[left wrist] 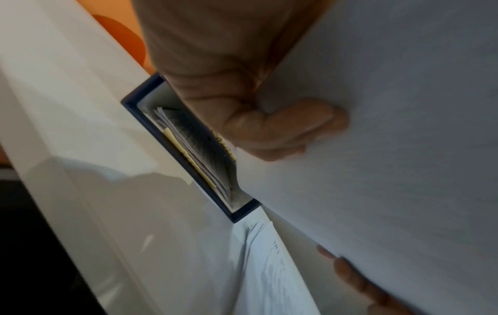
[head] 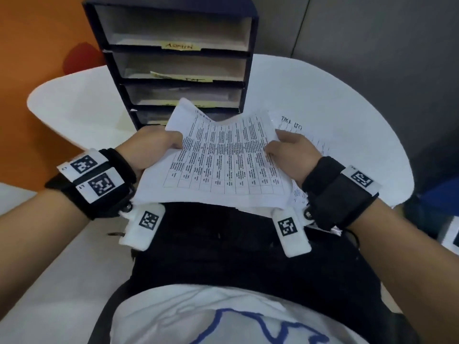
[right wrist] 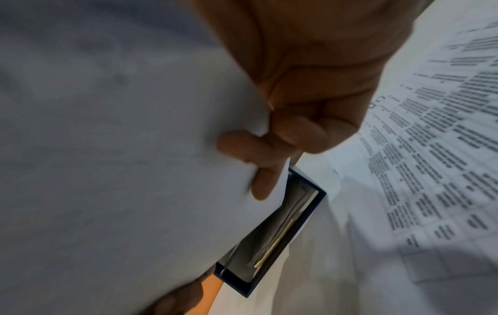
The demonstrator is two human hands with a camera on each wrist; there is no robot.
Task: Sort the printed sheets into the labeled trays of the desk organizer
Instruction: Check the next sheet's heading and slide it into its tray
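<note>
A printed sheet (head: 223, 160) with a dense table hangs in the air over the near table edge, sagging in the middle. My left hand (head: 154, 145) grips its left edge, thumb on top; my right hand (head: 288, 147) grips its right edge. From below, the left wrist view shows fingers (left wrist: 283, 127) curled under the blank underside (left wrist: 390, 127), and the right wrist view shows fingers (right wrist: 256, 153) curled under the sheet (right wrist: 107, 149). Behind stands the dark blue desk organizer (head: 248, 68) with several trays and yellow labels; the top label (head: 179, 45) reads ADMIN. Papers lie in the lower trays.
More printed sheets (head: 303, 137) lie on the round white table (head: 335, 100) under and right of my right hand, also seen as sheets (right wrist: 431, 149). An orange wall (head: 32, 45) stands at left, a grey partition (head: 372, 33) behind. My dark lap fills the foreground.
</note>
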